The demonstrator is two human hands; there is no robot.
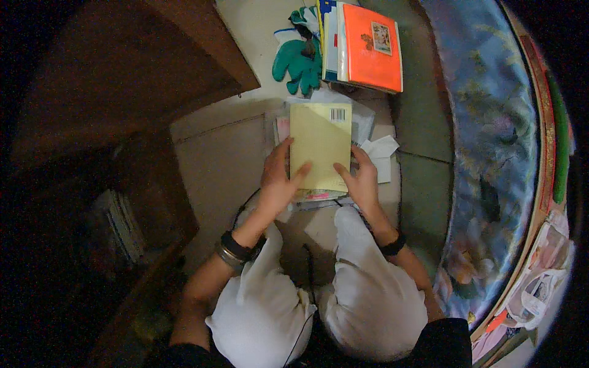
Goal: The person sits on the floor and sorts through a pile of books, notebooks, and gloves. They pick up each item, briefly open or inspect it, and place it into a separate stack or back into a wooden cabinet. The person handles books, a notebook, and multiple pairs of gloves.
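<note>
A pale yellow book [320, 138] with a barcode at its upper right corner is held by both side edges between my hands. My left hand [280, 165] grips its left edge, the thumb lying on the cover. On the opposite edge my right hand [361, 172] does the same, fingers partly hidden behind the book. Beneath and around it lie papers and plastic sleeves [366, 122], and a printed sheet [317, 195] shows below its lower edge. A folded white paper [381, 149] rests just right of my right hand.
Beyond the book, a stack of books topped by a bright orange one [370, 50] stands beside green-coated work gloves [299, 60]. Dark wooden furniture [138, 55] flanks the left, with several books [122, 225] in shadow. A blue floral fabric [492, 152] runs along the right.
</note>
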